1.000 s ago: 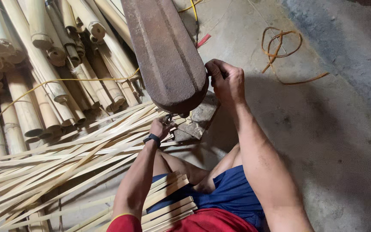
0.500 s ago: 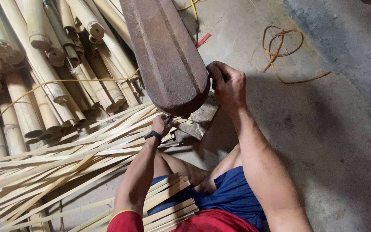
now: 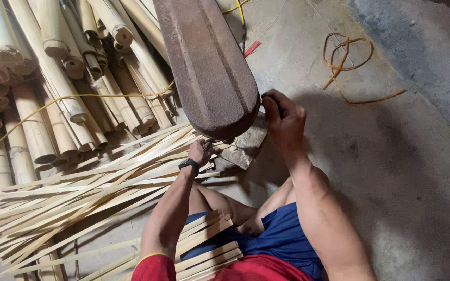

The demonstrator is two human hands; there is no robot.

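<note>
A long rusty brown metal beam (image 3: 204,67) slants down from the top and ends in a rounded tip over a small stone block (image 3: 243,151). My right hand (image 3: 282,120) is closed at the tip's right edge, fingers curled on something small that the beam hides. My left hand (image 3: 201,151), with a black watch on the wrist, reaches under the tip and touches the pale split bamboo strips (image 3: 95,182) there. More strips (image 3: 209,250) lie across my lap over blue shorts.
Whole bamboo poles (image 3: 53,93) are stacked at the upper left, with a yellow cord (image 3: 79,99) across them. An orange cord (image 3: 350,57) lies looped on the concrete floor (image 3: 402,171) at the upper right. A red scrap (image 3: 252,48) lies near the beam.
My right hand has slid a little down and in along the beam's tip. My left hand has stayed under the tip.
</note>
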